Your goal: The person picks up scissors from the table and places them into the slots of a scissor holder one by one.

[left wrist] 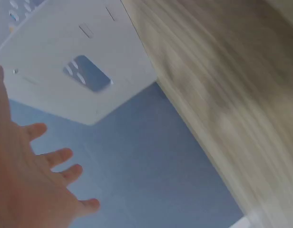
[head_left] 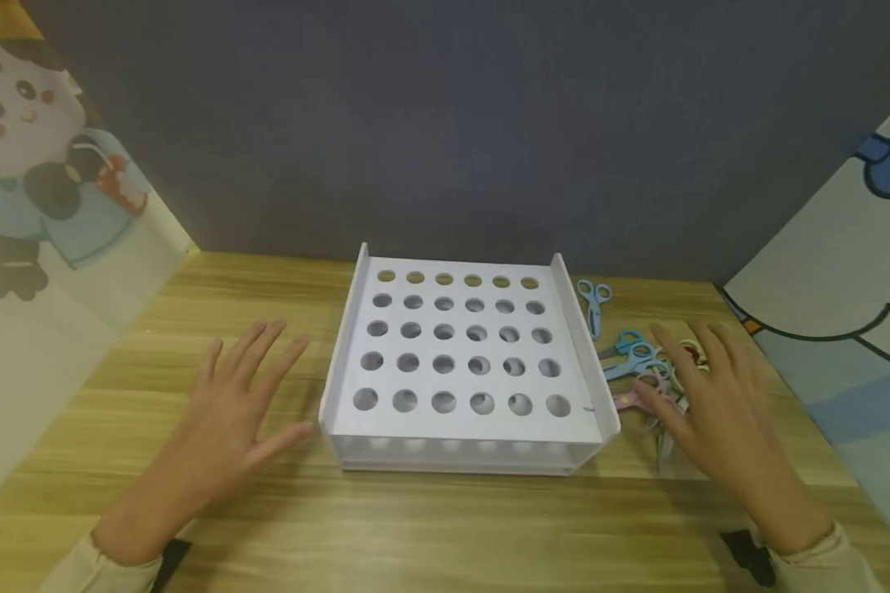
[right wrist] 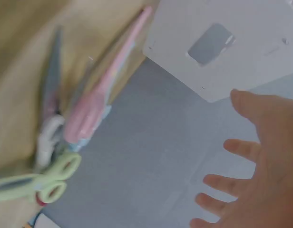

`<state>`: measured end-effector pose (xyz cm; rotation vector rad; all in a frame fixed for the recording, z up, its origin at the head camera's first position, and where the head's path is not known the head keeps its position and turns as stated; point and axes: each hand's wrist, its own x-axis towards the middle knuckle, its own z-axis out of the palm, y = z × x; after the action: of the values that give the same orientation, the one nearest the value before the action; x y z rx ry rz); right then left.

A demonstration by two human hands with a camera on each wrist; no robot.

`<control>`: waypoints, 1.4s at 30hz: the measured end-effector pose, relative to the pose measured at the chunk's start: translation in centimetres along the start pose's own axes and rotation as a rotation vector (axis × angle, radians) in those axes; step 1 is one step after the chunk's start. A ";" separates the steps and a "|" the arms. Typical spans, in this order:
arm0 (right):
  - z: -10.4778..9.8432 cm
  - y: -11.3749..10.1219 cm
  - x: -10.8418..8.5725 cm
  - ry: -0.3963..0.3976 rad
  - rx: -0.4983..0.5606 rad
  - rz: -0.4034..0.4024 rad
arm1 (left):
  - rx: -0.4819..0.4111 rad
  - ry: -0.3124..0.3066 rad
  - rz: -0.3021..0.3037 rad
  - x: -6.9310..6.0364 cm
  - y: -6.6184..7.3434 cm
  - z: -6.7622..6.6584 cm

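Observation:
A white rack [head_left: 461, 348] with rows of round holes stands on the table, its side panels raised a little above the top. To its left hovers my left hand [head_left: 226, 416], fingers spread and holding nothing. My right hand [head_left: 730, 412] hangs spread and empty over a loose pile of scissors, hiding part of it. In that pile I make out blue scissors [head_left: 630, 363], pink scissors [right wrist: 87, 116] and light green scissors [right wrist: 56, 178]. Each wrist view shows one side panel of the rack, with a rectangular cutout, beyond the spread fingers.
One pair of light blue scissors [head_left: 594, 311] lies apart, close to the rack's back right corner. A dark grey wall panel [head_left: 445, 132] rises behind the wooden table [head_left: 445, 527]. Walls with cartoon pictures [head_left: 37, 156] flank it on the left and right.

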<state>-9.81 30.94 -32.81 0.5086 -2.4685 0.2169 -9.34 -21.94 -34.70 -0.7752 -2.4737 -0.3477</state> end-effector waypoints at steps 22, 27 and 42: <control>3.6 2.9 9.2 -0.270 0.240 0.207 | -0.555 0.210 0.273 4.9 3.8 0.5; 6.0 4.2 10.6 -0.419 0.313 0.275 | -0.620 0.269 0.297 5.0 3.4 2.0; 10.0 6.6 10.3 -0.730 0.286 0.195 | -0.564 0.328 0.366 5.5 3.8 2.6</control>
<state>-25.50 31.10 -35.03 0.5289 -3.2289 0.5509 -12.02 -15.43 -33.51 -1.2562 -1.8857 -0.9676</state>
